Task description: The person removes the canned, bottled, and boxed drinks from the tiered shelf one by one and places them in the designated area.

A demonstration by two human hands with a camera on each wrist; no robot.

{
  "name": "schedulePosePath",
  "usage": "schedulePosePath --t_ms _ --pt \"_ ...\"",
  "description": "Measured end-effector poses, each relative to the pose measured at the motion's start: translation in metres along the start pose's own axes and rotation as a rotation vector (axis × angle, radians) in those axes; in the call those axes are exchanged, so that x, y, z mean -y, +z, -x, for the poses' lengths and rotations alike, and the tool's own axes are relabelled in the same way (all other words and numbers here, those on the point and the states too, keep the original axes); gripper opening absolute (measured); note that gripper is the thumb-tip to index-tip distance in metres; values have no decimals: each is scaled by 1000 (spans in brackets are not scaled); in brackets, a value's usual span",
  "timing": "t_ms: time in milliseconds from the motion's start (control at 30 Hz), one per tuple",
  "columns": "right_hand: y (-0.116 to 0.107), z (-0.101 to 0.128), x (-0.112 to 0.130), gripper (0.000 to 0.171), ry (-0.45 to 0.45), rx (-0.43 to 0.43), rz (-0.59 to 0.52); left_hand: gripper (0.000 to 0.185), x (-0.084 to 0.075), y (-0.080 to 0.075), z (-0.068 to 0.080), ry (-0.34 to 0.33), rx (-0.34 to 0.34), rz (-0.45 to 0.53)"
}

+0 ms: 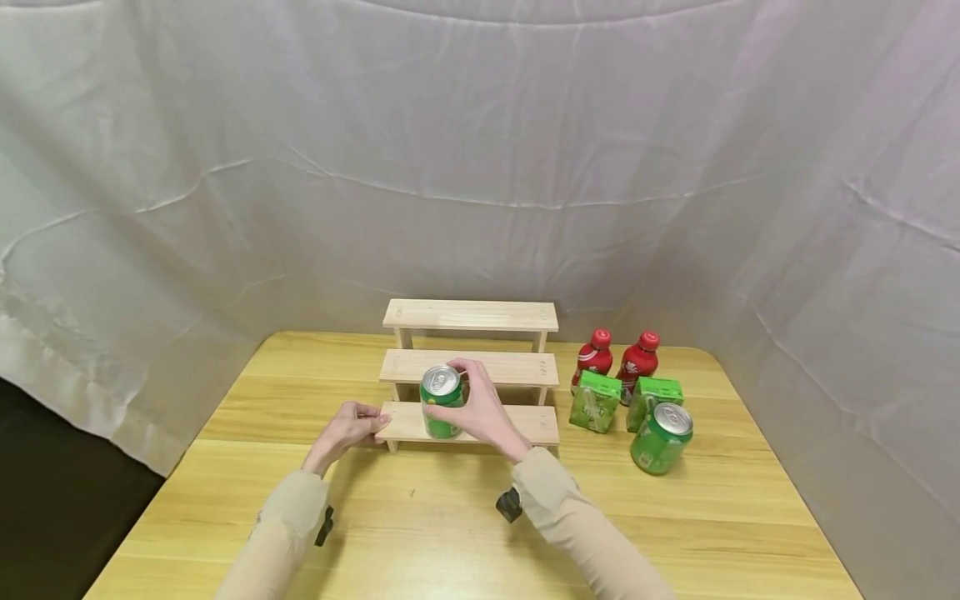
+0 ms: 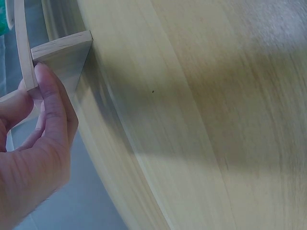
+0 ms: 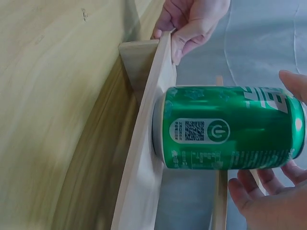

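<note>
A three-step wooden rack (image 1: 517,425) stands on the table. On its lowest board a green drink can (image 1: 440,402) stands upright, silver lid up. My right hand (image 1: 486,410) holds this can from its right side, thumb in front and fingers behind. In the right wrist view the base of the green can (image 3: 230,127) is right at the board, and fingertips (image 3: 240,189) curve along its side. My left hand (image 1: 347,433) pinches the left end of the lowest board. The left wrist view shows thumb and fingers of the left hand (image 2: 45,139) on either face of that board end.
Right of the rack stand two red bottles (image 1: 594,358) at the back and two green cartons (image 1: 596,404) before them. A second green can (image 1: 660,446) stands in front of the right carton. Grey curtain (image 1: 480,167) hangs behind and at the sides.
</note>
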State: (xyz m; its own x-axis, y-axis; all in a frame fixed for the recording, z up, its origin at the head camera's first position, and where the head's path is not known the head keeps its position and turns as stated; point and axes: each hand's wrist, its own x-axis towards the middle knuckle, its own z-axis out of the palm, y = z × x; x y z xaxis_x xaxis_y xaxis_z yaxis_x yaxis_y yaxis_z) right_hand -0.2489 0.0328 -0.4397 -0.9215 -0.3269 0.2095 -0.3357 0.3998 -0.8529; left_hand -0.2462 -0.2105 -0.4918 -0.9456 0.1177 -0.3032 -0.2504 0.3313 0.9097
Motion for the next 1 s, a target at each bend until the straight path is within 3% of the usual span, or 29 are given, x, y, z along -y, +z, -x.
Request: schedulePosePath --t_ms 233,667,1000 --pt "4 -2 0 70 -7 -16 -20 32 -2 1 1 -5 -1 3" --pt "-1 -2 2 63 -71 -75 40 35 0 0 0 -4 4 45" --pt "-17 9 11 64 -55 -85 -29 35 -1 1 0 1 -4 52"
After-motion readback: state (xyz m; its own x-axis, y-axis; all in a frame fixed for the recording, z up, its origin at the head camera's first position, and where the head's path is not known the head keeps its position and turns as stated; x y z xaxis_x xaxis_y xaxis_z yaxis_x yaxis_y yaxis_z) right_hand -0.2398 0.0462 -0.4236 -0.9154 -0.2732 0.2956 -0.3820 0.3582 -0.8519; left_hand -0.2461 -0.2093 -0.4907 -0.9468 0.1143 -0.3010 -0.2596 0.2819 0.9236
